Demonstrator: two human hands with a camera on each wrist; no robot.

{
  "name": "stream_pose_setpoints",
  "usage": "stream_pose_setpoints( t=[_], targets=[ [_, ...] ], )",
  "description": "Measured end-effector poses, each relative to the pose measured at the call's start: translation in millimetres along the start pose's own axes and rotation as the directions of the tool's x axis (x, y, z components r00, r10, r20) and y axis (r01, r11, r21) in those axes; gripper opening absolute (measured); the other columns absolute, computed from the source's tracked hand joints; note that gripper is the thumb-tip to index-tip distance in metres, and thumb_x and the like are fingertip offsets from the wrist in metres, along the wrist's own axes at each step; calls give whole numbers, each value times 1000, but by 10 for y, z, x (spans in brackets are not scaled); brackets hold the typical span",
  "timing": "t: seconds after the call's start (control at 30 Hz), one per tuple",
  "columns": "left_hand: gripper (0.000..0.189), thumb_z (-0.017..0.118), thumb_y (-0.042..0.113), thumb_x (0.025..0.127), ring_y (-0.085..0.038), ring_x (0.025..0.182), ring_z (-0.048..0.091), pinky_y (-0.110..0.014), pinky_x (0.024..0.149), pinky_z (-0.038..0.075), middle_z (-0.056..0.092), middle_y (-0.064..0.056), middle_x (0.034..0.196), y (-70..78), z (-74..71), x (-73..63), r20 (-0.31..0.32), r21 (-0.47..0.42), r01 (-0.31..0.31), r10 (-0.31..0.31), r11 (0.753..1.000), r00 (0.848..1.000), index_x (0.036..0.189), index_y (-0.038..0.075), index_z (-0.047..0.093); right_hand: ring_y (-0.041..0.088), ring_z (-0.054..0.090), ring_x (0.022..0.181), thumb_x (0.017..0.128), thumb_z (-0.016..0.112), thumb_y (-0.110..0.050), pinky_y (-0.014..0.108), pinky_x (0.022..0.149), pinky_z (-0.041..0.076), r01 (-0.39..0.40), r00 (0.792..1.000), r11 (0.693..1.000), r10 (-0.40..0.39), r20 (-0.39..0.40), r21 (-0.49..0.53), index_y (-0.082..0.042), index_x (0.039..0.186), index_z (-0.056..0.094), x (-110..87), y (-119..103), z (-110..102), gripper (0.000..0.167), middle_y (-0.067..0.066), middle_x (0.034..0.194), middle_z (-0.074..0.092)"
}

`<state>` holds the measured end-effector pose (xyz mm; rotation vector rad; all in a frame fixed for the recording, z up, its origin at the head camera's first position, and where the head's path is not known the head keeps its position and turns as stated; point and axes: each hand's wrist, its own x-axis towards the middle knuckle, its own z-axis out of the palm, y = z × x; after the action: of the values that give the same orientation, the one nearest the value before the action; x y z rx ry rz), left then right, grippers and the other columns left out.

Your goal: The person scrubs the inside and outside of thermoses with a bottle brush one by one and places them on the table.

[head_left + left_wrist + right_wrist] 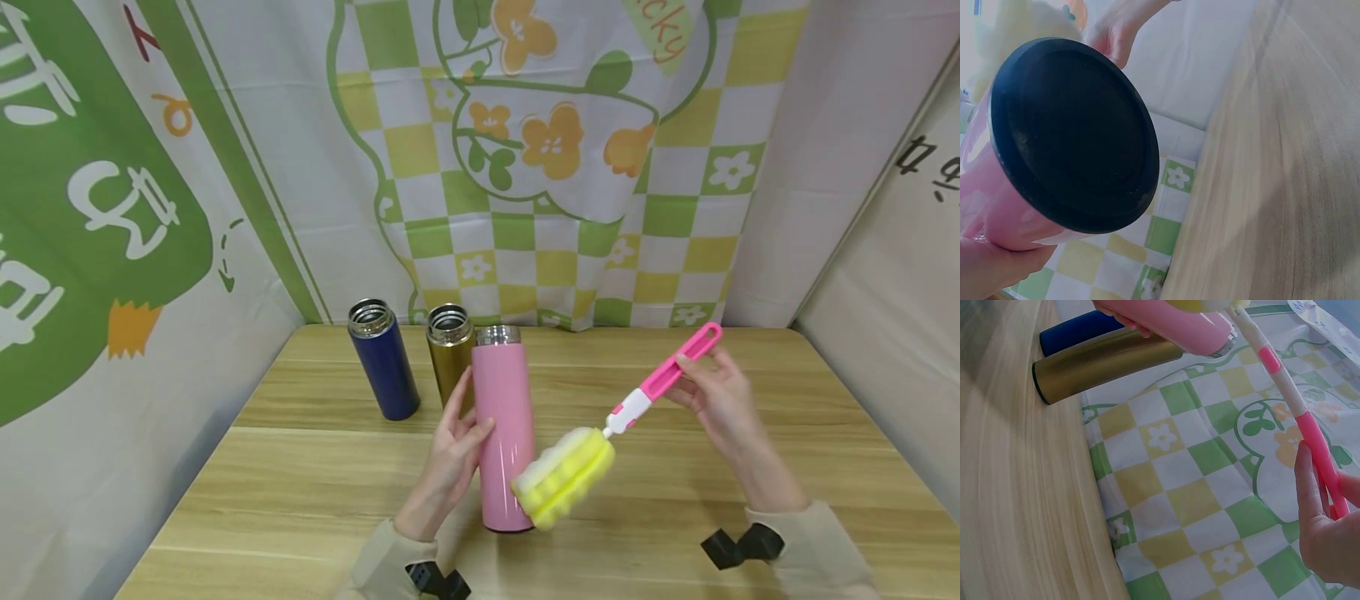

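Observation:
My left hand (450,454) grips a pink thermos flask (502,417) from its left side, its steel neck pointing up and uncapped. In the left wrist view the flask's black base (1075,134) faces the camera, raised off the table. On the right, my right hand (722,404) holds a bottle brush (630,410) by its pink handle, pinched between thumb and fingers. The brush's yellow and white sponge head (566,475) slants down to the left and overlaps the lower part of the flask in the head view. The right wrist view shows the fingers (1307,487) along the handle.
Behind the pink flask stand a gold flask (442,354) and, left of it, a dark blue flask (384,362), both uncapped. The wooden table (300,492) ends at a patterned cloth (510,275) at the back, with cloth walls on both sides.

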<state>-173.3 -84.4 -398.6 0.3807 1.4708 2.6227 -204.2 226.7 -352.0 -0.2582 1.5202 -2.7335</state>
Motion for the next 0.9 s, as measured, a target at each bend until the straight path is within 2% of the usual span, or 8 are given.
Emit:
stream_pose_setpoints(
  t=[0.27, 0.37, 0.5, 0.63, 0.9],
  targets=[
    [73, 43, -7, 85, -19, 107, 50, -35, 87, 42, 35, -21, 130, 7, 15, -2, 15, 8, 1, -1, 1000, 1000, 143, 20, 8, 18, 63, 75, 87, 50, -2, 30, 72, 50, -23, 997, 992, 31, 69, -121, -8, 111, 40, -15, 50, 0, 27, 9, 82, 63],
    [73, 44, -6, 85, -19, 107, 50, -35, 87, 42, 36, -20, 129, -6, 15, -4, 22, 16, 12, -13, 1000, 1000, 143, 20, 9, 17, 64, 75, 87, 50, -2, 29, 72, 50, -27, 996, 990, 38, 78, -136, -8, 111, 40, -18, 53, 13, 26, 8, 82, 64],
    [71, 44, -6, 85, -19, 106, 50, -35, 86, 42, 36, -21, 128, -29, 5, -7, 45, 25, 31, -32, 999, 998, 143, 20, 10, 18, 64, 74, 87, 50, -1, 29, 72, 50, -20, 998, 997, 24, 53, -71, -8, 113, 39, 0, 37, 53, 29, 8, 82, 64],
    [71, 44, -5, 86, -20, 111, 47, -35, 89, 41, 29, -22, 135, -37, -8, -14, 90, 29, 43, -45, 999, 995, 143, 20, 11, 20, 64, 73, 86, 51, 0, 29, 70, 50, 13, 1000, 1000, -13, 9, 16, -6, 114, 38, 39, -11, 91, 32, 11, 82, 63],
    [72, 48, -1, 86, -20, 117, 41, -33, 93, 37, 16, -19, 141, -40, -21, -51, 147, 24, 81, -84, 996, 985, 143, 18, 8, 22, 65, 71, 85, 51, 4, 30, 67, 51, 85, 996, 986, -82, -28, 146, -4, 107, 41, 99, -115, 129, 26, 13, 80, 63]
  ],
)
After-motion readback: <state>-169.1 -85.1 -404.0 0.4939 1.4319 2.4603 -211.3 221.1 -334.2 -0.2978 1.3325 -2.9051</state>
